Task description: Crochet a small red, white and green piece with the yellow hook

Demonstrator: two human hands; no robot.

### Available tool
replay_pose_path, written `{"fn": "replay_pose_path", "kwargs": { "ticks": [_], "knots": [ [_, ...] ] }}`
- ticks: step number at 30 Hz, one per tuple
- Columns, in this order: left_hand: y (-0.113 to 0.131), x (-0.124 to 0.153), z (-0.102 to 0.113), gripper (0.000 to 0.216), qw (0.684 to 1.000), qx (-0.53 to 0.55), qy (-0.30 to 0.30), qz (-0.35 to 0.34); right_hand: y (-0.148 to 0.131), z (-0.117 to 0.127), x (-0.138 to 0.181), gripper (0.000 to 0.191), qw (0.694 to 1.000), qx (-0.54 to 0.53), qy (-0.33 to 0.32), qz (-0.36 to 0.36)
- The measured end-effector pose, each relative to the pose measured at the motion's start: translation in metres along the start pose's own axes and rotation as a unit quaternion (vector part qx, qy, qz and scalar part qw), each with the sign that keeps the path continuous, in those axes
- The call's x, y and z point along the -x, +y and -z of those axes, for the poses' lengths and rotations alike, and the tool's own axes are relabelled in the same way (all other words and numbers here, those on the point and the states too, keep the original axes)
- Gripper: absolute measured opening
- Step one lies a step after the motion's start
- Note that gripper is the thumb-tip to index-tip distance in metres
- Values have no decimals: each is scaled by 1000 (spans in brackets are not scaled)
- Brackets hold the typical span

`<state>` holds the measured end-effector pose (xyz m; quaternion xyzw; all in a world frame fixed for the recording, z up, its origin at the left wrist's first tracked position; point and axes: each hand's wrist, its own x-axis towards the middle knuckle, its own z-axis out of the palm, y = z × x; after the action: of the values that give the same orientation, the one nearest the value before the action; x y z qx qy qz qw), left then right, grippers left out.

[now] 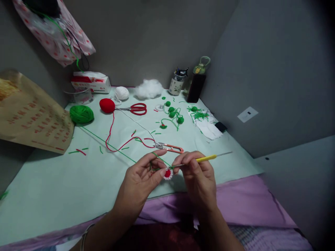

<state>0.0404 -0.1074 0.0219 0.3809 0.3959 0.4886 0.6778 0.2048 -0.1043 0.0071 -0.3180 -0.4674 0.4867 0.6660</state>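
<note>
My left hand (142, 176) pinches a small round crochet piece (168, 174), red in the middle with a white edge, above the near edge of the pale green table (65, 188). My right hand (197, 172) is closed on a yellow-handled crochet hook (206, 158) whose tip meets the piece. A green yarn strand runs from my left fingers back to the green yarn ball (81, 114). Orange thread snips (170, 147) lie just beyond my hands.
A red yarn ball (107, 105), a white yarn ball (121, 93), red scissors (136, 109), white stuffing (149, 88), small green crochet balls (174, 113), a tissue box (91, 82), a jar (177, 82) and a dark bottle (196, 84) lie further back. A brown paper bag (28, 111) leans at the left.
</note>
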Motion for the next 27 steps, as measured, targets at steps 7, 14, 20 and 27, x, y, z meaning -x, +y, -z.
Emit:
{"fn": "replay_pose_path", "kwargs": {
  "ticks": [7, 14, 20, 27],
  "knots": [
    [-1, 0, 2, 33, 1000, -18, 1, -10, -5, 11, 4, 17, 995, 66, -62, 46],
    [-2, -1, 1, 32, 1000, -11, 0, 9, -7, 12, 12, 17, 978, 161, -68, 116],
    [-1, -2, -1, 38, 1000, 18, -1, 10, -9, 14, 14, 22, 963, 209, -90, 145],
    [-4, -1, -1, 32, 999, -7, 33, -15, -9, 13, 19, 27, 925, 288, -139, 204]
  ]
}}
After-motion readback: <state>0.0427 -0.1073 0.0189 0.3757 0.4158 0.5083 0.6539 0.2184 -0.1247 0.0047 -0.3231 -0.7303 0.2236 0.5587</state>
